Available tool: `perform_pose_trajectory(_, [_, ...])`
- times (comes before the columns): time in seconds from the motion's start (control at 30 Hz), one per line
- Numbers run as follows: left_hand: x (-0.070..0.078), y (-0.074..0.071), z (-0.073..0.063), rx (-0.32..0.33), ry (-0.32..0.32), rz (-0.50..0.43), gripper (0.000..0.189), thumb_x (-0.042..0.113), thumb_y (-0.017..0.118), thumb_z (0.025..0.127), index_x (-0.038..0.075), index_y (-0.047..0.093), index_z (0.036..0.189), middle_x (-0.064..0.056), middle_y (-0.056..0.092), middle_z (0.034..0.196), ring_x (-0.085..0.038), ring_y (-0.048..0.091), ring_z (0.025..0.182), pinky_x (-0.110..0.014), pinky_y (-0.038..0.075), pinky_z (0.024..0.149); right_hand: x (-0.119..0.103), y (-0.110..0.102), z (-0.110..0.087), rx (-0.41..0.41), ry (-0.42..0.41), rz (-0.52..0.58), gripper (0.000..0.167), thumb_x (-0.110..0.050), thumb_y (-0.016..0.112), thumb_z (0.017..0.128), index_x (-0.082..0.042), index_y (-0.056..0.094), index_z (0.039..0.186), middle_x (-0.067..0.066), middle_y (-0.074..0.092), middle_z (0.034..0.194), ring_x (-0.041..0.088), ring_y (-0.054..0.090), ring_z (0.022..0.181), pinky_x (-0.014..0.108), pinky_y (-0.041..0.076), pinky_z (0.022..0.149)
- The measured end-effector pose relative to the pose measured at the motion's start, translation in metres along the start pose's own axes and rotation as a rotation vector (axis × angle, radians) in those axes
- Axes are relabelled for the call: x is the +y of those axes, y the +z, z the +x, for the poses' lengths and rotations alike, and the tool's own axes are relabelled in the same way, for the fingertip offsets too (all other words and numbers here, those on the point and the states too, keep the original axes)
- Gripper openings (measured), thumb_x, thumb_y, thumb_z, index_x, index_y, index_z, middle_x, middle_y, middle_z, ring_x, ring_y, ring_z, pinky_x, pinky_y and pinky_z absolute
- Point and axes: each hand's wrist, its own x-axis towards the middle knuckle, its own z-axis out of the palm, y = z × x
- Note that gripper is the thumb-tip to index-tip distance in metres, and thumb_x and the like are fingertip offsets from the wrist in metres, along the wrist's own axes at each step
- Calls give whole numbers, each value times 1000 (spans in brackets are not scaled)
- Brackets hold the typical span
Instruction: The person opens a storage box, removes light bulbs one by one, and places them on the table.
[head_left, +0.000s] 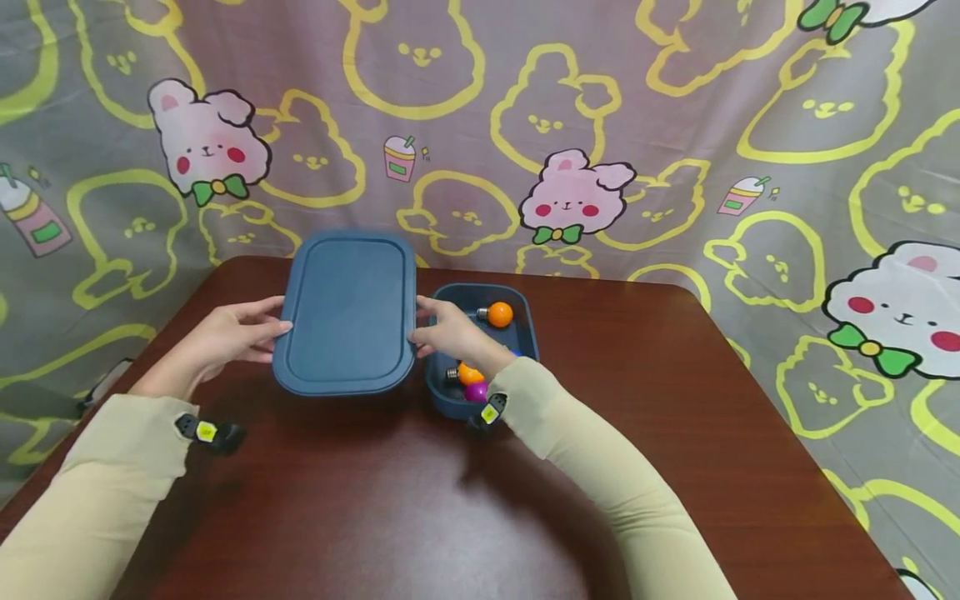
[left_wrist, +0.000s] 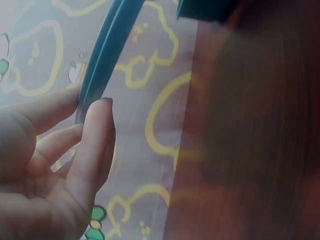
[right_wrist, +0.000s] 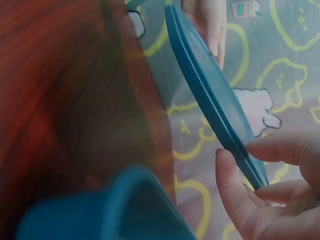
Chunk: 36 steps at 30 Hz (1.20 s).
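Observation:
Both hands hold a blue rectangular lid [head_left: 351, 312] with rounded corners, raised above the table. My left hand [head_left: 238, 337] pinches its left edge between thumb and fingers; the left wrist view shows the lid's thin rim [left_wrist: 102, 65] in that grip. On the opposite edge, my right hand [head_left: 446, 329] pinches the lid, and the right wrist view has the lid [right_wrist: 215, 100] edge-on. Just right of the lid stands an uncovered blue box [head_left: 532, 329], partly hidden by my right hand and forearm. Inside lie an orange bulb [head_left: 500, 314] with a screw base, another orange bulb [head_left: 471, 374] and a purple piece [head_left: 476, 392].
A dark reddish-brown table [head_left: 637, 400] carries the box. Behind it and along the sides hangs a grey-pink curtain [head_left: 465, 50] printed with yellow outlines and cartoon rabbits. The box's wall [right_wrist: 65, 215] shows close in the right wrist view.

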Motion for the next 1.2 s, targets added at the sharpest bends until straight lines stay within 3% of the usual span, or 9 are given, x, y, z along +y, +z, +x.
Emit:
perform_pose_trajectory(0.17, [-13,-8,2,-11,-34,19,74,29,61,90,2,21,145,-25,51,113,-16,63,77,-36,53,71,1,18,-3,14,24,51,65,-4,60,89,-3,27,144,14,47,130,20,61,79,36,49,81])
perform_pose_trajectory(0.37, [-28,-16,6,-77,-86,12,78,30,62,89,-1,17,145,-11,64,95,-17,64,78,-39,52,74,7,39,-14,5,59,68,61,-14,59,90,-4,31,143,7,39,141,23,58,99,36,39,96])
perform_pose_trajectory(0.6, [-49,-16,15,-143,-128,-31,79,25,61,90,-7,12,143,-9,66,89,-17,64,77,-35,53,70,17,63,-16,40,77,59,63,-18,59,89,-4,30,144,5,31,146,22,33,128,37,29,103])
perform_pose_trajectory(1.0, [-70,0,31,-218,-239,9,71,15,56,93,-14,11,140,-6,62,86,-15,62,73,-33,53,67,45,94,-4,206,114,202,64,-9,60,80,1,37,139,13,36,141,25,35,126,40,28,102])
perform_pose_trajectory(1.2, [-70,4,35,-206,-210,107,67,14,56,93,-18,17,137,-26,60,103,-21,63,79,-37,53,68,48,95,1,229,130,228,65,-8,61,78,0,37,139,13,37,140,26,35,125,39,30,101])
